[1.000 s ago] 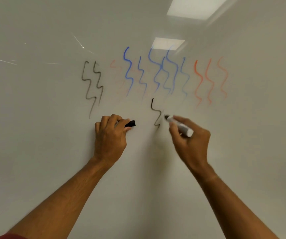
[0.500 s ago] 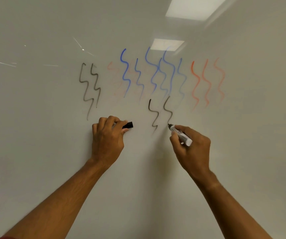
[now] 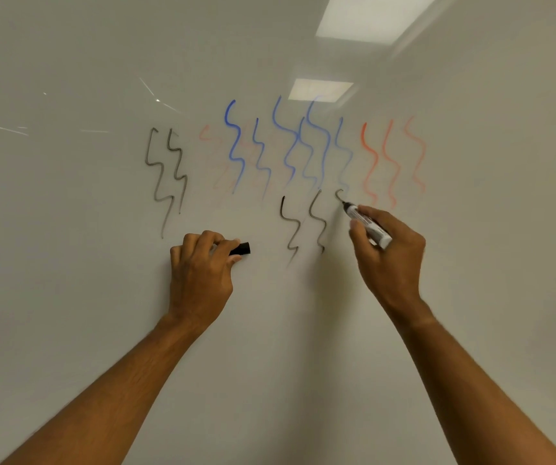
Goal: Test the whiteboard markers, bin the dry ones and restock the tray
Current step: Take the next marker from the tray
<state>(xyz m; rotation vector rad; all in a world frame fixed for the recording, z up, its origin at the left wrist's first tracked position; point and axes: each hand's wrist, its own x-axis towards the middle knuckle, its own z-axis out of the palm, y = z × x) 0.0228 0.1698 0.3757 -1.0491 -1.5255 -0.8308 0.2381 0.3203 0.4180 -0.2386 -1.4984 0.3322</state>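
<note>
My right hand (image 3: 388, 256) grips a black whiteboard marker (image 3: 365, 223) with a white barrel. Its tip touches the whiteboard (image 3: 68, 297) at the start of a short new black stroke (image 3: 338, 195). Two finished black squiggles (image 3: 303, 226) lie just left of the tip. My left hand (image 3: 201, 273) rests against the board in a fist around the marker's black cap (image 3: 241, 249), which sticks out to the right past the thumb.
Older test lines cover the board above: grey-black zigzags (image 3: 166, 176) at left, faint red marks (image 3: 209, 137), several blue squiggles (image 3: 290, 146) in the middle, orange-red squiggles (image 3: 394, 159) at right. Ceiling lights reflect in the glossy surface (image 3: 320, 88). No tray or bin is in view.
The right hand finished a second black squiggle, then moved up and right and began a third stroke. The left hand with the cap stayed where it was.
</note>
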